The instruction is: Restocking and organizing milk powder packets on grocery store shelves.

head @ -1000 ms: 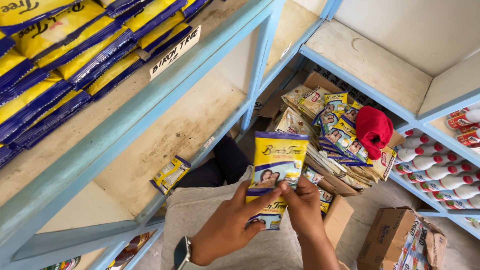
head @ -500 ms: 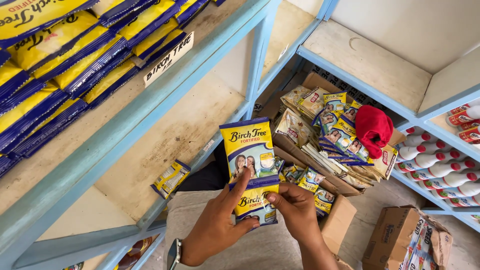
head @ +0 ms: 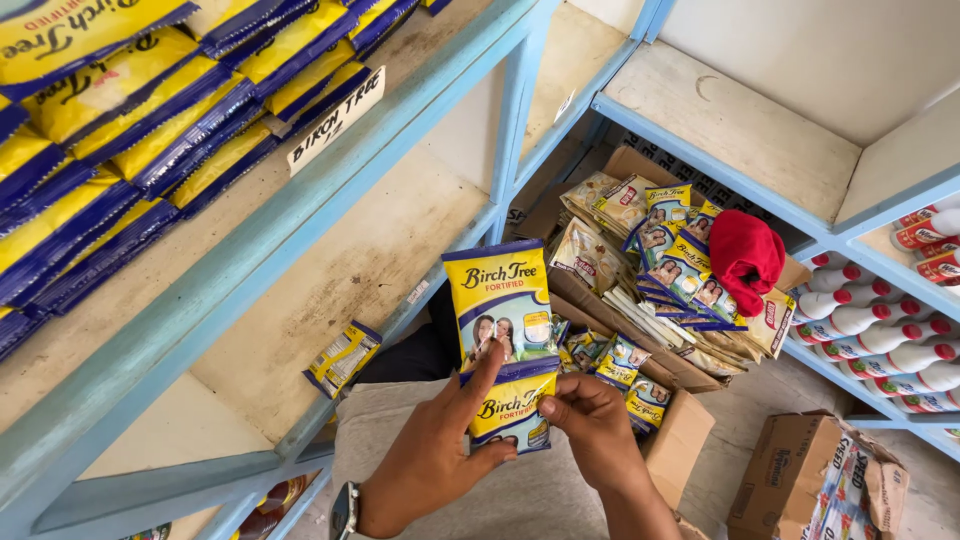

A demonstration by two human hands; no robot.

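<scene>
Both hands hold a strip of joined yellow-and-blue sachets (head: 503,330) upright in front of me. My left hand (head: 432,455) grips the strip's left side, index finger stretched up across the upper sachet. My right hand (head: 590,430) pinches the lower sachet at its right edge. The strip hangs above my lap, between the blue shelf unit and an open cardboard box (head: 680,430) of more sachets.
Yellow-and-blue packets (head: 130,130) fill the upper left shelf behind a handwritten card label (head: 335,120). A lone sachet (head: 343,358) lies on the lower shelf board. A red cloth (head: 745,255) sits on the sachet pile. White red-capped bottles (head: 880,330) line the right shelves; another carton (head: 800,480) stands on the floor.
The strip has shifted left and lower, now showing two sachets. My left index finger has stretched up over the upper one; my right hand has moved to the lower sachet's edge.
</scene>
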